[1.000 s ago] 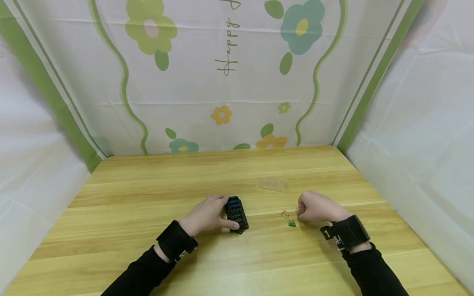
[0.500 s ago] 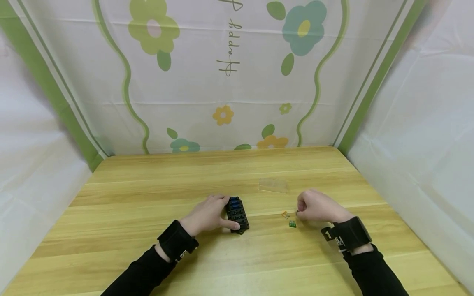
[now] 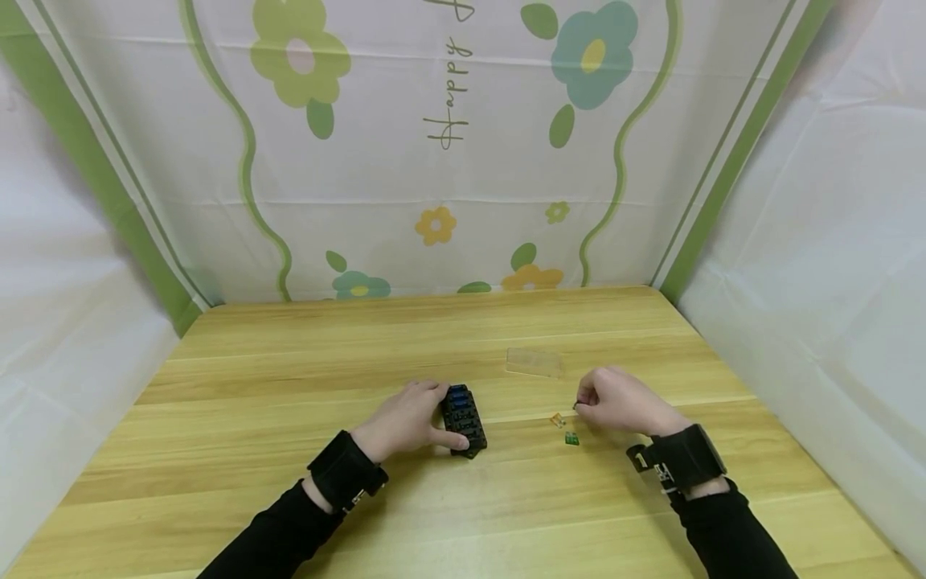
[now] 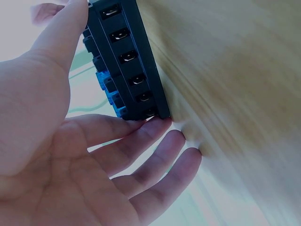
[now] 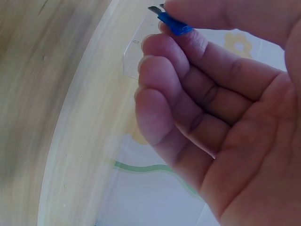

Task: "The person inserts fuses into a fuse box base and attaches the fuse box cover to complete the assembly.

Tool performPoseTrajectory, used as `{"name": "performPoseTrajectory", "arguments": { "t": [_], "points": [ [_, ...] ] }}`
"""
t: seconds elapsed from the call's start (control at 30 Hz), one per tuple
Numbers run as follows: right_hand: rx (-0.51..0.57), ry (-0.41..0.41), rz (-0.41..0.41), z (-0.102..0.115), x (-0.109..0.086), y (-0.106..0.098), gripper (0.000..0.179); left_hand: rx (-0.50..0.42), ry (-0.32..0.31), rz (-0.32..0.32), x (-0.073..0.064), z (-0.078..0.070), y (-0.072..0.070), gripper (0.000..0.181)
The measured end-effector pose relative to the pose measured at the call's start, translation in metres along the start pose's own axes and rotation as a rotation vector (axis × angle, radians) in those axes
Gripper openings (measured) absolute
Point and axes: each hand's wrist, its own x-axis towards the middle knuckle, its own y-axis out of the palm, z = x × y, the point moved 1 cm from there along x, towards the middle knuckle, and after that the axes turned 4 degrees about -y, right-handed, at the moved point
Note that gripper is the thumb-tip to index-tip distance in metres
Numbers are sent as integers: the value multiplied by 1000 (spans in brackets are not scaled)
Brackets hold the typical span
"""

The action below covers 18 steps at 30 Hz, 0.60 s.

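Observation:
A black fuse box (image 3: 464,420) lies on the wooden table, blue fuses seated in its far end. My left hand (image 3: 408,418) holds it from the left, thumb at the near end and fingertips at the far end. A row of side slots with metal contacts shows on the box in the left wrist view. Off to the right, my right hand (image 3: 625,400) pinches a blue blade fuse (image 5: 175,24) between thumb and index finger, its metal prongs pointing outward. Below that hand's fingertips, an orange fuse (image 3: 557,420) and a green fuse (image 3: 571,438) lie on the table.
A clear plastic cover (image 3: 534,362) lies flat farther back, between the box and the right hand. The wooden table (image 3: 325,346) ends at a flower-printed cloth (image 3: 434,177) behind, and white cloth (image 3: 817,241) hangs along both sides.
My right hand has shifted slightly left and away from me, and its fingertips with the blade fuse have come up a little. The left hand and fuse box stay put.

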Motion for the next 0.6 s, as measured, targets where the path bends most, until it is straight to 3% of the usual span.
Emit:
{"name": "performPoseTrajectory", "arguments": {
  "t": [0.6],
  "points": [
    [21, -9, -41, -2, 1, 0, 9, -3, 1, -6, 0, 0, 0, 100]
  ]
}}
